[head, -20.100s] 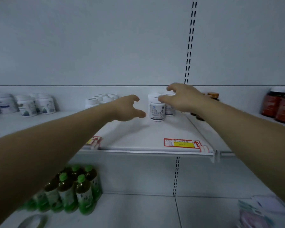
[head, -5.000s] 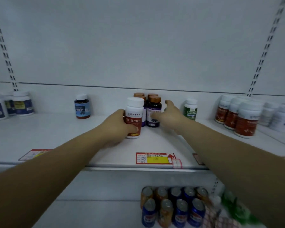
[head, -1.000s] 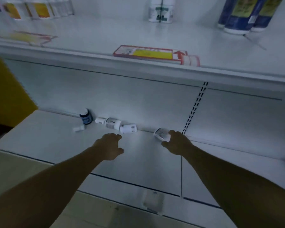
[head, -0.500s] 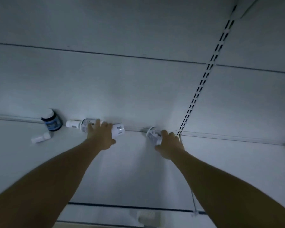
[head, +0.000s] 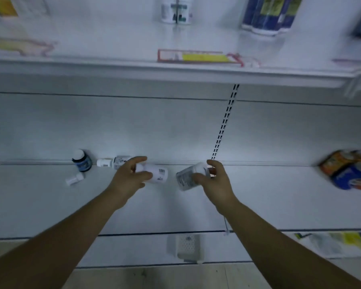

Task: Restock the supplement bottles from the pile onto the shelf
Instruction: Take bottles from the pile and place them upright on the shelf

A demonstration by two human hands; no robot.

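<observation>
Supplement bottles lie scattered along the back edge of the lower shelf [head: 50, 205]. The left hand [head: 129, 178] reaches forward with its arm extended, fingers and thumb curled round a white bottle [head: 155, 174] held on its side just above the shelf. The right hand [head: 214, 180], arm likewise stretched out, grips a clear-labelled white bottle [head: 187, 176] tilted with its cap toward the back panel. Left of the hands, against the back edge, a dark blue-labelled bottle [head: 81, 160] stands, a white bottle [head: 113, 162] lies beside it, and a small white bottle [head: 74, 179] lies nearer the front. The upper shelf [head: 113, 65] carries blurred bottles.
</observation>
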